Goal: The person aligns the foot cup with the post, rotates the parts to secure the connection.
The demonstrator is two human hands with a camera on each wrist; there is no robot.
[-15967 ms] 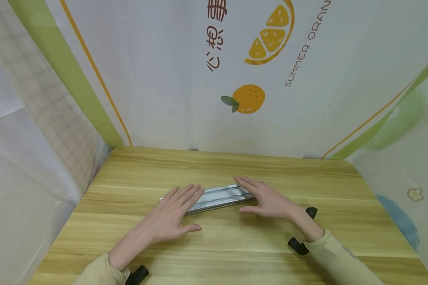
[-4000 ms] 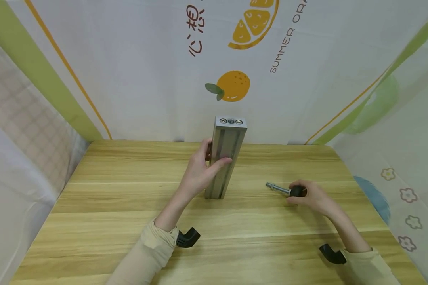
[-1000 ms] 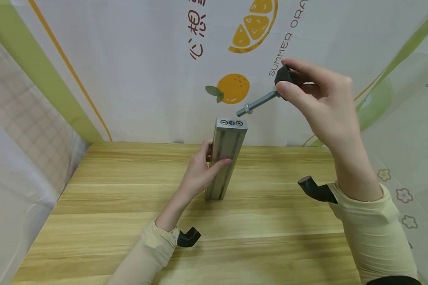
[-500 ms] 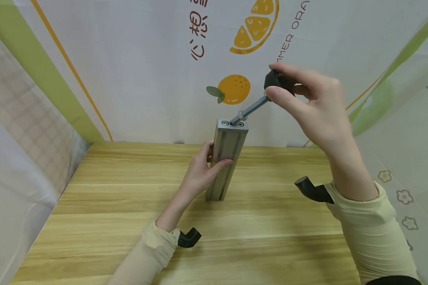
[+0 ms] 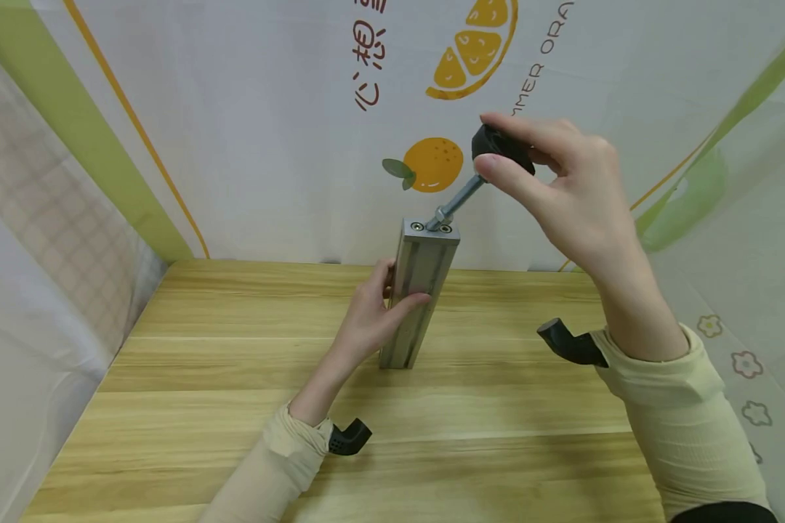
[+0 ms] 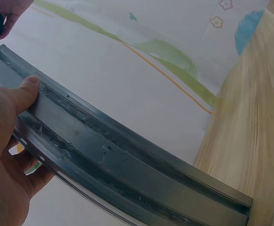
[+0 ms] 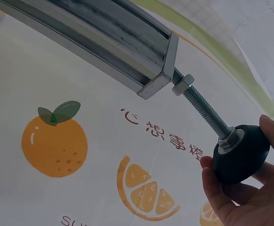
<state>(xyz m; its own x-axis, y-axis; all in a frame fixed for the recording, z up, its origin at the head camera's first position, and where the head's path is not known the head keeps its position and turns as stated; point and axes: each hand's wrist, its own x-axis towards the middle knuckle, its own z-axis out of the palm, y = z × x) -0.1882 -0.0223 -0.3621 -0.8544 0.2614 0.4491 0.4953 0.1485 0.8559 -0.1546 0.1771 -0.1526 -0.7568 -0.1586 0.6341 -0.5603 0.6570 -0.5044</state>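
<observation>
A grey aluminium profile (image 5: pixel 419 298) stands upright on the table, its end plate on top with a screw on either side of a middle hole. My left hand (image 5: pixel 373 316) grips it at mid-height, thumb across the front face. Above it, my right hand (image 5: pixel 576 196) pinches the black base of a levelling foot (image 5: pixel 464 195) between thumb and fingers. The foot's threaded rod slants down, its tip at the middle hole. In the right wrist view a nut (image 7: pixel 183 84) sits on the rod (image 7: pixel 205 110) close to the end plate (image 7: pixel 162 70). How deep the tip sits is hidden.
The wooden table (image 5: pixel 235 392) carries the profile. A white curtain with printed oranges (image 5: pixel 268 145) hangs behind its far edge, and more cloth hangs at both sides. Black curved pieces (image 5: pixel 349 437) stick out from both sleeve cuffs.
My right hand picked the levelling foot up from the table and brought it left and down, rod tip onto the profile's top hole; the rod now tilts more steeply. My left hand keeps its grip.
</observation>
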